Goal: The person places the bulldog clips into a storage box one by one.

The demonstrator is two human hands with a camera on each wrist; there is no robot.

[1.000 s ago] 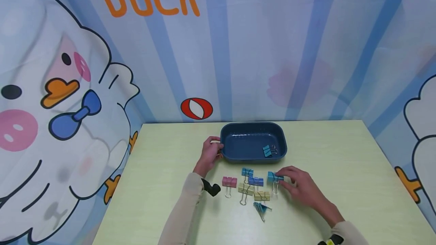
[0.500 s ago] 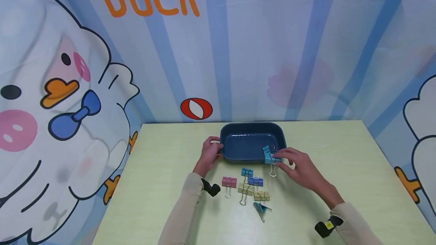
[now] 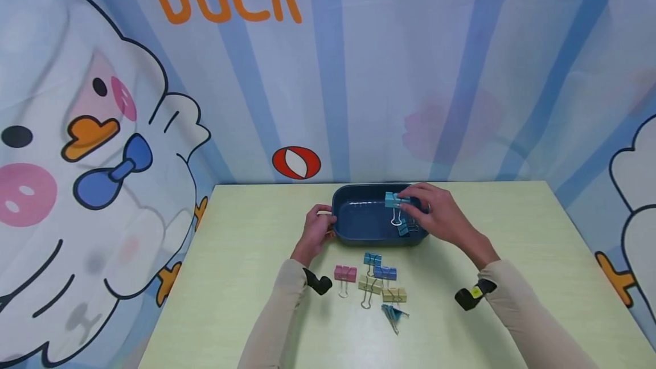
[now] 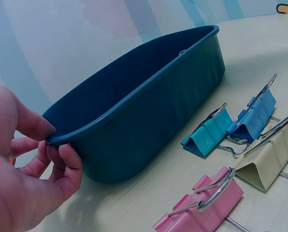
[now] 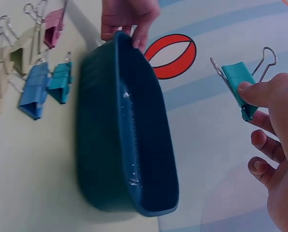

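Bright teal, wedge-shaped metal binder clip (image 3: 396,200) with silver wire handles is hanging between the thumb and fingertips of the right hand (image 3: 443,215), over the dark blue, rounded-rectangular, smooth-walled tray (image 3: 359,218). Since a second ago it is moving away from the pale green tabletop (image 3: 246,232), past the tray's near rim, so the carrying part of this transfer is looking nearly done while the letting-go is still pending. Those right fingers are pinching the clip's body; the lower fingers are curling loosely, clear of it.

Below the right fingertips, at least one blue-green metal binder clip (image 3: 403,228) is already lying in the tray, partly hidden. Well to the other side, the left hand (image 3: 316,229) is gripping the tray's end, its thumb resting over the rim and its fingers curling beneath, apparently steadying it, and that grip is staying unchanged.

Nearer the person than either hand's fingers, a pink metal binder clip (image 3: 345,273), two cream metal binder clips (image 3: 370,285) and three blue-to-teal metal binder clips (image 3: 385,273) are waiting untouched, so plenty of sorting is seemingly remaining.
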